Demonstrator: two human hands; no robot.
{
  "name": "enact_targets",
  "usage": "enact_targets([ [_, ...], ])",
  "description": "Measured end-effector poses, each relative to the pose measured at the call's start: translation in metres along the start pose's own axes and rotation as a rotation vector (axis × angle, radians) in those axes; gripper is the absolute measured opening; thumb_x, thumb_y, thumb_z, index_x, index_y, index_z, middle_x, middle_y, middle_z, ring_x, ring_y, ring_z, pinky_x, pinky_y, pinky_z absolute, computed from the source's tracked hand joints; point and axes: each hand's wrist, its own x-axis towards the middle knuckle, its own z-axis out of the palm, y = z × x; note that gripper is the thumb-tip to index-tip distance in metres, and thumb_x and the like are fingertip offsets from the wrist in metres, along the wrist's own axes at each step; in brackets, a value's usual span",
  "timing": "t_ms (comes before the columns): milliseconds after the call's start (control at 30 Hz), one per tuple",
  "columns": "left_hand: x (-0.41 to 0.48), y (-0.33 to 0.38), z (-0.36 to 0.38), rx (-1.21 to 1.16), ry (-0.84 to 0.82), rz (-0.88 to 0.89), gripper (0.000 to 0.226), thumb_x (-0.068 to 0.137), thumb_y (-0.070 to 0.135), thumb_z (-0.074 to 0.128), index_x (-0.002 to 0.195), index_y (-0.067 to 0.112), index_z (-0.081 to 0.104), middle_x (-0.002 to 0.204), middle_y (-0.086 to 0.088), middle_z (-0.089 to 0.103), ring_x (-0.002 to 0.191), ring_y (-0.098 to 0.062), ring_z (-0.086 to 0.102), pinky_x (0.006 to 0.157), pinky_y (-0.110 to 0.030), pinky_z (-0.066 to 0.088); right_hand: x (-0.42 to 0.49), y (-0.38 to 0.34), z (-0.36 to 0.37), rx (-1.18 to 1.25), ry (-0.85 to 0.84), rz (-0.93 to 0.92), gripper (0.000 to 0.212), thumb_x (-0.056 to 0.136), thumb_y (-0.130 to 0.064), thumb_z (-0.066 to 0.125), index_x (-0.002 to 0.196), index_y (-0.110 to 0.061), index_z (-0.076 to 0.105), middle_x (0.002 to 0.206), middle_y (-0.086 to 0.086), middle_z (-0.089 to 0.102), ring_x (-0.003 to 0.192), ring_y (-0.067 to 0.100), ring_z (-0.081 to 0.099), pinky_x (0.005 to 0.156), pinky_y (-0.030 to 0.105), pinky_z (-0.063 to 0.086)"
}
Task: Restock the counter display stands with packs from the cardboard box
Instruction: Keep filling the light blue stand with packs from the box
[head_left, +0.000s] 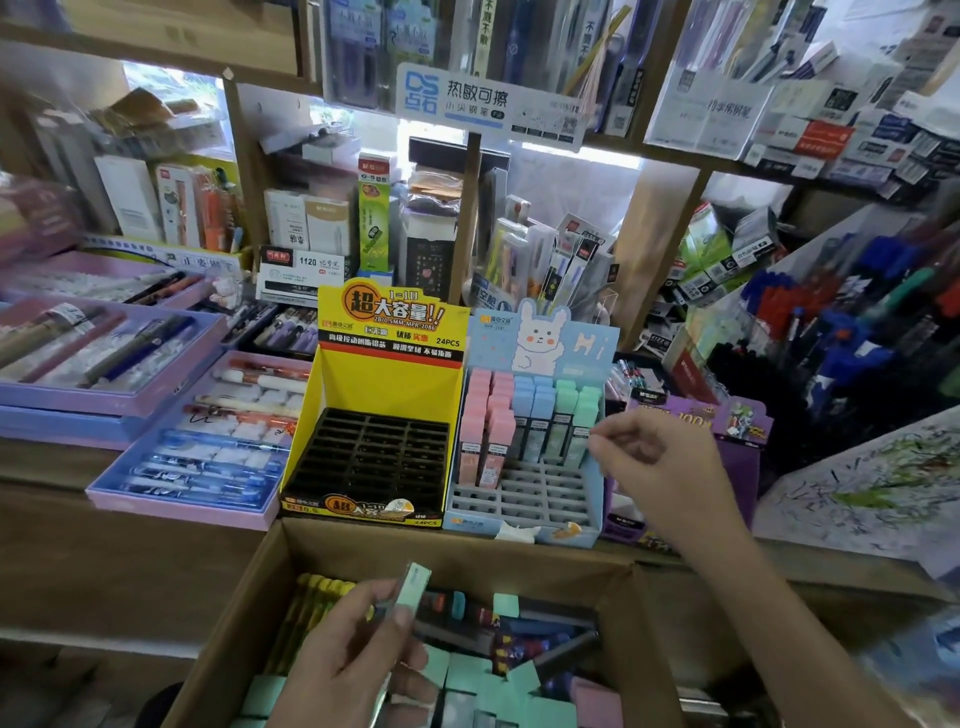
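Left hand (358, 649): grip pinching one mint pack (415, 584) between thumb and fingers, held tilted over the open cardboard box (234, 597), which holds more packs in mint, yellow and pink. Right hand (654, 462): fingers curled, tips at the rightmost green pack in the blue display stand (540, 338); whether that grip is pinching it cannot be told. Yellow display stand (389, 322) stands just beside it on the desk (52, 462), black slotted insert showing
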Motion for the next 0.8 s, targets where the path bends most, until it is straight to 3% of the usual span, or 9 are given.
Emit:
enact_targets([
  [100, 0.0, 0.005, 0.001, 0.216, 0.033, 0.097, 0.015, 0.094, 0.013, 0.064, 0.104, 0.019, 0.073, 0.075, -0.02, 0.071, 0.062, -0.035, 0.068, 0.059, -0.039, 0.057, -0.032, 0.009, 0.015, 0.144, -0.094, 0.166, 0.01, 0.092, -0.012, 0.075, 0.087, -0.021, 0.076, 0.072, 0.001, 0.075, 0.062, 0.012, 0.07, 0.058, 0.02, 0.056],
  [233, -0.002, 0.013, 0.002, 0.407, 0.058, 0.134, 0.012, 0.091, 0.003, 0.068, 0.099, 0.011, 0.071, 0.078, -0.011, 0.076, 0.061, -0.03, 0.069, 0.057, -0.031, 0.057, -0.068, 0.031, 0.043, 0.22, -0.306, 0.416, 0.015, 0.092, -0.012, 0.074, 0.082, -0.021, 0.078, 0.079, 0.004, 0.077, 0.064, 0.014, 0.071, 0.06, 0.021, 0.057],
  [333, -0.001, 0.02, 0.0, 0.525, 0.0, 0.112, 0.015, 0.088, 0.0, 0.07, 0.101, 0.009, 0.067, 0.082, -0.005, 0.079, 0.063, -0.021, 0.072, 0.06, -0.026, 0.056, -0.08, 0.052, 0.062, 0.115, -0.477, 0.567, 0.009, 0.094, -0.015, 0.072, 0.087, -0.017, 0.077, 0.083, 0.004, 0.078, 0.069, 0.013, 0.071, 0.069, 0.032, 0.063],
  [433, 0.003, 0.031, -0.007, 0.694, -0.059, 0.124, 0.019, 0.087, 0.006, 0.073, 0.096, 0.022, 0.068, 0.086, -0.001, 0.079, 0.07, -0.023, 0.073, 0.069, -0.037, 0.058, -0.081, 0.067, 0.069, -0.113, -0.59, 0.592, 0.006, 0.091, -0.03, 0.073, 0.09, -0.024, 0.073, 0.089, -0.006, 0.076, 0.082, 0.008, 0.073, 0.083, 0.036, 0.062],
  [500, 0.006, 0.045, -0.008, 0.778, -0.093, 0.184, 0.026, 0.086, 0.007, 0.075, 0.09, 0.032, 0.07, 0.09, -0.003, 0.078, 0.079, -0.029, 0.073, 0.073, -0.038, 0.06, -0.08, 0.069, 0.07, -0.125, -0.597, 0.592, 0.009, 0.091, -0.035, 0.073, 0.091, -0.026, 0.073, 0.09, -0.008, 0.077, 0.082, 0.007, 0.074, 0.084, 0.037, 0.063],
  [633, 0.02, 0.08, 0.002, 0.941, -0.066, 0.373, 0.026, 0.086, 0.016, 0.077, 0.093, 0.04, 0.072, 0.092, 0.008, 0.073, 0.084, -0.011, 0.071, 0.073, -0.037, 0.06, -0.081, 0.072, 0.069, -0.035, -0.593, 0.569, 0.009, 0.094, -0.029, 0.072, 0.088, -0.023, 0.075, 0.083, -0.003, 0.078, 0.074, 0.006, 0.075, 0.076, 0.031, 0.065],
  [700, 0.028, 0.098, 0.014, 1.006, -0.034, 0.473, 0.024, 0.084, 0.019, 0.078, 0.089, 0.042, 0.072, 0.088, 0.016, 0.071, 0.083, -0.002, 0.068, 0.068, -0.028, 0.056, -0.082, 0.073, 0.067, -0.039, -0.57, 0.542, 0.009, 0.095, -0.028, 0.071, 0.088, -0.024, 0.076, 0.082, -0.004, 0.078, 0.074, 0.006, 0.074, 0.065, 0.021, 0.06],
  [800, 0.04, 0.12, 0.034, 1.049, 0.011, 0.578, 0.018, 0.081, 0.023, 0.082, 0.083, 0.036, 0.069, 0.086, 0.027, 0.068, 0.083, 0.006, 0.064, 0.065, -0.021, 0.05, -0.083, 0.074, 0.066, -0.012, -0.556, 0.541, 0.006, 0.094, -0.03, 0.071, 0.09, -0.027, 0.073, 0.082, -0.006, 0.078, 0.071, 0.003, 0.074, 0.06, 0.018, 0.054],
])
